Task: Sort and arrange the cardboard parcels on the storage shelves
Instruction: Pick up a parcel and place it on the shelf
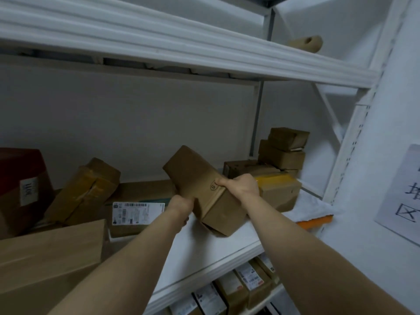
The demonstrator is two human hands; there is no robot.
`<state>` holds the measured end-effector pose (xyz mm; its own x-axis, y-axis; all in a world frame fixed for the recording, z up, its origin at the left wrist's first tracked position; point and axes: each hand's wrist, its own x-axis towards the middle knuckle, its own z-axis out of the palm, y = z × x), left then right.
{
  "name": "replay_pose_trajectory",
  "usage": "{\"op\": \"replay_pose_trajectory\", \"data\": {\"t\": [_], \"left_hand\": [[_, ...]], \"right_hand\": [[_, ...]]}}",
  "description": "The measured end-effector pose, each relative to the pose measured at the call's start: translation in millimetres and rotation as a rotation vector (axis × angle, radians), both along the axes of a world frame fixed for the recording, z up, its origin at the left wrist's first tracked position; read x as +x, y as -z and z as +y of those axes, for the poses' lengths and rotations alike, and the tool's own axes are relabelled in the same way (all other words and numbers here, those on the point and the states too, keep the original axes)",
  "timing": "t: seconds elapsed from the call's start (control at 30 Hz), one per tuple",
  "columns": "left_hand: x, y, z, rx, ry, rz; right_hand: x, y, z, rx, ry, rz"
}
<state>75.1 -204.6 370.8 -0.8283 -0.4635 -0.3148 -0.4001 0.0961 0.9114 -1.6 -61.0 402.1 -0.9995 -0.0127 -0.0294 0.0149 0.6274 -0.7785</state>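
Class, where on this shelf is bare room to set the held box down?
Bare shelf shows along the front edge beneath the held box, between the labelled box and the white cloth. Left and back-right are crowded.

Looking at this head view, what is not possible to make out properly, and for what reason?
All in the head view:
1. Held parcel: underside and far face hidden by its own body.
2. Shipping label: print too small and blurred.
3. Paper sign: cut off by the right edge.
4. Red box: cut off by the left edge.
5. Lower-shelf parcels: mostly hidden by the shelf board above them.
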Motion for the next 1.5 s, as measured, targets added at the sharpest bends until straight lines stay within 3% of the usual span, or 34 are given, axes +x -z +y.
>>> {"op": "replay_pose_trajectory", "data": {"t": [0.33, 0.6, 0.73, 0.93, 1.1, 1.27, 1.5], "left_hand": [[-5.9, -6.8, 27.5, 0.136, -0.087, 0.059], [-4.9, -14.0, 44.1, 0.164, -0.132, 0.095], [-4.7, -18.3, 45.4, 0.118, -0.157, 0.116], [1.1, -12.8, 43.6, 0.128, -0.148, 0.101], [5.2, -11.2, 48.1, 0.177, -0.077, 0.087], [8.0, -17.8, 44.6, 0.151, 0.046, -0.010], [13.1, -22.0, 52.7, 0.114, 0.172, -0.099]], "right_hand": [[-10.8, 5.0, 22.3, 0.186, -0.059, 0.014], [-21.6, 12.1, 39.0, -0.141, -0.117, -0.138], [-12.0, 21.3, 41.3, -0.135, -0.137, -0.252], [-11.9, 25.8, 37.9, -0.150, -0.126, -0.233], [-8.1, 21.7, 42.9, -0.186, -0.181, -0.277], [-0.5, 20.2, 66.1, -0.423, -0.227, -0.393], [-1.7, 30.1, 90.7, -0.472, -0.252, -0.451]]}}
